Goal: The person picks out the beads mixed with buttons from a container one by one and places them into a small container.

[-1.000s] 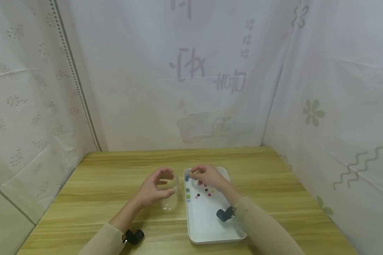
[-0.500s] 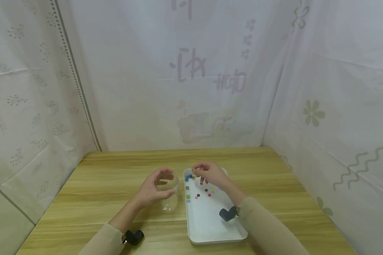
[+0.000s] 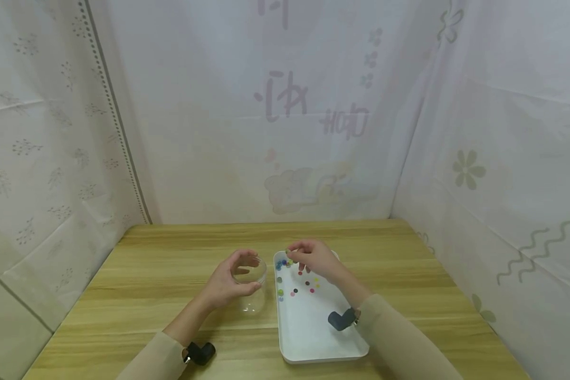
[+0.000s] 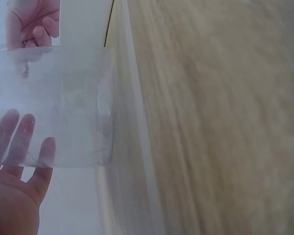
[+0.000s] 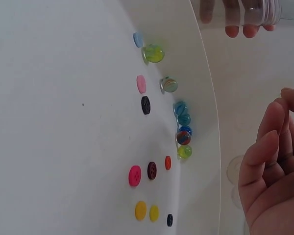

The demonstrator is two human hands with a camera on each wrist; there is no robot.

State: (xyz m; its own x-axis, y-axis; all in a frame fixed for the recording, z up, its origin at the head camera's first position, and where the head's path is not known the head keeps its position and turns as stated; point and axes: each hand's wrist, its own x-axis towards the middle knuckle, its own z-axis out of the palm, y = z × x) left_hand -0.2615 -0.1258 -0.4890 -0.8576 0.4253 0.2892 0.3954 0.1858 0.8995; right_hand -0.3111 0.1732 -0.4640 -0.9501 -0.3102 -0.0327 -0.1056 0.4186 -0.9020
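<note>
In the head view my left hand (image 3: pixel 220 282) grips a clear plastic jar (image 3: pixel 250 303) around its upper part, thumb on the near side and fingers behind. The jar (image 4: pixel 81 107) looks see-through and bare inside in the left wrist view. My right hand (image 3: pixel 313 261) is raised over the far end of a white tray (image 3: pixel 323 338), thumb and index fingertips pinched around a small roundish thing (image 3: pixel 287 253); I cannot tell its kind. Several glass marbles (image 5: pixel 184 138) line the tray's left wall. Colourful buttons, among them a hot pink button (image 5: pixel 134 175), lie on the tray floor.
The tray stands on a wood-grain table (image 3: pixel 123 295), just right of the jar. Its low raised rim (image 5: pixel 213 98) curves beside the marbles. Patterned white curtains (image 3: pixel 209 132) close off the back and both sides. A black wrist camera (image 3: pixel 342 320) sits on my right sleeve.
My right hand has risen slightly and shifted right from the tray's far left corner, uncovering more marbles there. A greyish marble by the left wall has rolled slightly farther away. The left hand holds still.
</note>
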